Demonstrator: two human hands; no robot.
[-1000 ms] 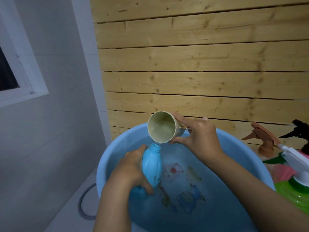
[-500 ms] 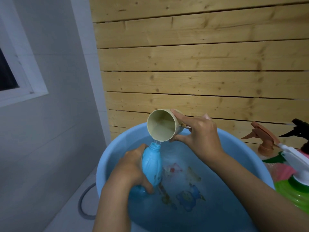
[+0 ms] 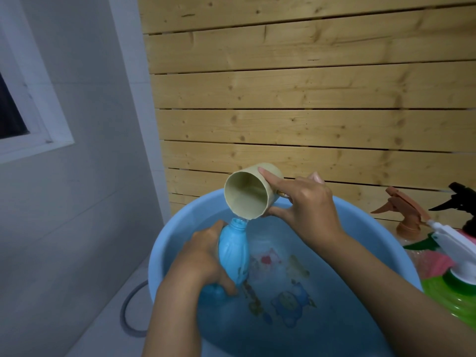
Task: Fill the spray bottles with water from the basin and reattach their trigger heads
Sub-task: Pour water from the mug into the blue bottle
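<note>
Hardly shifting since a second ago, right hand (image 3: 309,210) is still gripping the tilted beige cup (image 3: 246,195), pouring water into the blue spray bottle (image 3: 233,249); left hand (image 3: 201,258) is clasping it, slanted, over the blue basin (image 3: 371,228), brown trigger head (image 3: 401,212) crowding its right rim

The basin (image 3: 164,243) sits before the slatted wooden wall (image 3: 309,99). In its left part the left hand (image 3: 203,256) holds the spray bottle (image 3: 233,249), neck tilted up and away. Just above the neck is the cup (image 3: 247,195), tipped in the right hand's (image 3: 309,210) grip. Right of the basin, three trigger heads (image 3: 401,215) cluster together. On the floor to its left lies a hose (image 3: 128,310), and higher up on that side is a window (image 3: 15,99).
</note>
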